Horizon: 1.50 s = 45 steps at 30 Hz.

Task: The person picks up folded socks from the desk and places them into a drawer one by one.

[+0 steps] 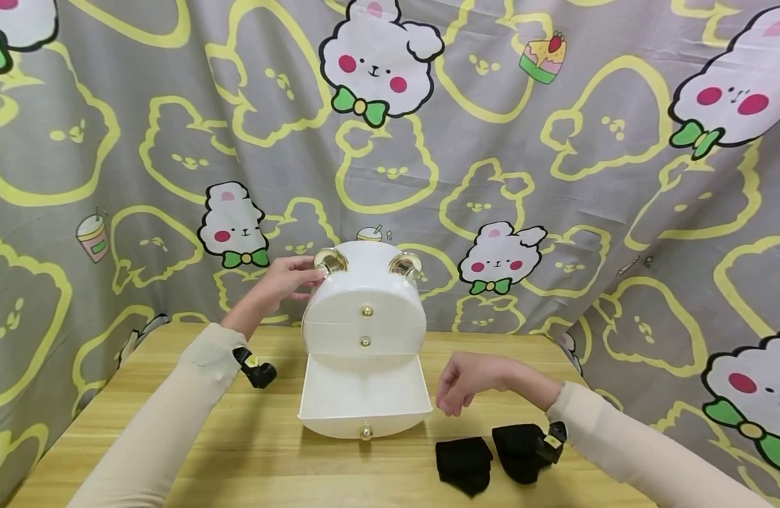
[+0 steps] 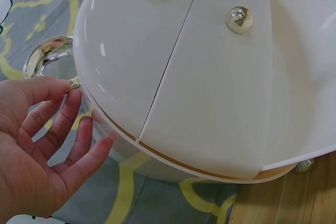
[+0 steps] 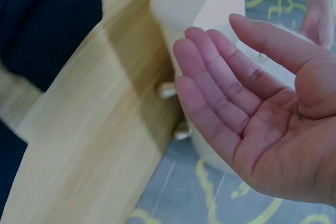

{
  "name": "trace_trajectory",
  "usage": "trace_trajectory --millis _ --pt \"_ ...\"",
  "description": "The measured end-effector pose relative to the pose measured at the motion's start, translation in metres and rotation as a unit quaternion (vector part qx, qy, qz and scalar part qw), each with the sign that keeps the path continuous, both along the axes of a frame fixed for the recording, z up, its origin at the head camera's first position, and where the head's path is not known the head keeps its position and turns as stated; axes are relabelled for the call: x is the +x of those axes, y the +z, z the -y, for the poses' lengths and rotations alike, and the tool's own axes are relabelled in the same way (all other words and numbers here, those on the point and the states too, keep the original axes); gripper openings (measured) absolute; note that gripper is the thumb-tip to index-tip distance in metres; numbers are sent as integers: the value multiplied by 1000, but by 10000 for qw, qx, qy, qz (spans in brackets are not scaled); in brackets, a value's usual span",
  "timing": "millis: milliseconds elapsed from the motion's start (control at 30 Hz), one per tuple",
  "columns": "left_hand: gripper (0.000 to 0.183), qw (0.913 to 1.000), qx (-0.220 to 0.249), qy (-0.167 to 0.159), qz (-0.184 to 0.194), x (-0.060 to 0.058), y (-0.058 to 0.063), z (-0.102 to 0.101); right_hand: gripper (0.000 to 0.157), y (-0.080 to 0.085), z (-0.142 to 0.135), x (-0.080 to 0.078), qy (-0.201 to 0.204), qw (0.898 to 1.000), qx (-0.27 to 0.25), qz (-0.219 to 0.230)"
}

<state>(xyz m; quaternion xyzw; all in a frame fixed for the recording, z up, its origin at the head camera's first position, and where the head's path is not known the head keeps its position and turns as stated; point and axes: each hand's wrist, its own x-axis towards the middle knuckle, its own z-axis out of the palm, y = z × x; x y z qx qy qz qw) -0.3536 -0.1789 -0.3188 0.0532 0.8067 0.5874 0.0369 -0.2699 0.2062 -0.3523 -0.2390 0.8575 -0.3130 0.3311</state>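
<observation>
A white storage box (image 1: 364, 303) with drawers, round gold knobs and two gold ears stands upright on the table. Its bottom drawer (image 1: 364, 388) is pulled out toward me, with nothing seen inside. My left hand (image 1: 291, 279) is at the box's upper left, where thumb and index finger pinch the base of the gold ear (image 2: 50, 59); the other fingers spread loosely beside the wall. To the right of the drawer, my right hand (image 1: 472, 377) hovers with relaxed, slightly bent fingers, and its palm (image 3: 278, 124) holds nothing.
Two folded black cloth pieces, one nearer the drawer (image 1: 464, 464) and one farther right (image 1: 519, 451), lie on the wooden table (image 1: 237, 451) at the front right. Behind the table hangs a grey curtain (image 1: 390, 162) printed with cartoon animals.
</observation>
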Motion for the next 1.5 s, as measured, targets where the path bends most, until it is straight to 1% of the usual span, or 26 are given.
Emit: trace_trajectory --millis 133,300,400,500,667,833,967,1200,1333,1500 --pt "53 10000 3 -45 -5 0 1 0 12 -11 -12 -8 38 10000 23 5" --pt "53 10000 26 -22 -22 1 2 0 23 -30 -24 -13 429 9984 -265 268" --pt "52 10000 28 -17 -26 1 3 -1 29 -42 -29 -14 665 9965 -391 321" --pt "51 10000 14 -21 -31 1 3 -1 33 -55 -33 -14 762 9964 -321 189" --pt "50 10000 3 5 -36 0 3 -1 39 -69 -35 -12 737 9972 -146 -25" --pt "49 10000 16 2 -30 -1 2 -1 43 -76 -36 -9 756 9970 -134 -91" --pt "49 10000 46 5 -24 -1 1 0 44 -81 -40 -8 803 9966 -182 -25" --pt "50 10000 67 2 18 -1 1 0 41 -90 -47 -8 1038 9928 -565 203" --pt "50 10000 66 8 23 -1 0 0 41 -94 -48 -8 1077 9902 -791 402" --pt "48 10000 40 21 13 -1 -1 1 40 -98 -47 -7 1132 9887 -827 525"
